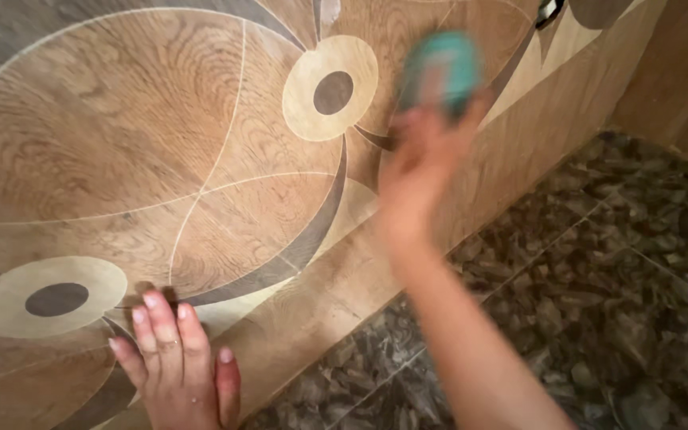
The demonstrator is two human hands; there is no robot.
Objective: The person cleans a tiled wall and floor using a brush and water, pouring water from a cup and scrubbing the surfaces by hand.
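The right hand holds a teal scrubbing pad against the inlaid wooden panel, in the upper middle of the head view, just right of the pale inlaid ring with a dark centre. The hand and pad are motion-blurred, so the exact finger placement cannot be read; the fingers appear closed over the lower part of the pad, with the upper part projecting past the fingertips.

Handling, as a judgement:
- The pad looks light and compressible, probably a sponge or a soft-backed scrubber. It likely yields under finger pressure and is not fragile.
- Whether it is wet or slippery cannot be told from this view.
- The best hold appears to be the one in use: palm over the back, fingers and thumb gripping the two long edges, so the working face stays flat on the wood.

Orientation: the pad's outline is a rounded oblong. Its long axis runs roughly up the picture, leaning slightly right, in line with the forearm. The free end points toward the top edge of the panel, the held end toward the wrist. The working face is turned to the panel and is hidden.

The left hand rests open and flat on the panel at the lower left, fingers spread slightly, holding nothing, just right of a second pale ring. The two hands are well apart.

The panel stands tilted on or beside a dark mottled stone-tile floor, which fills the lower right.
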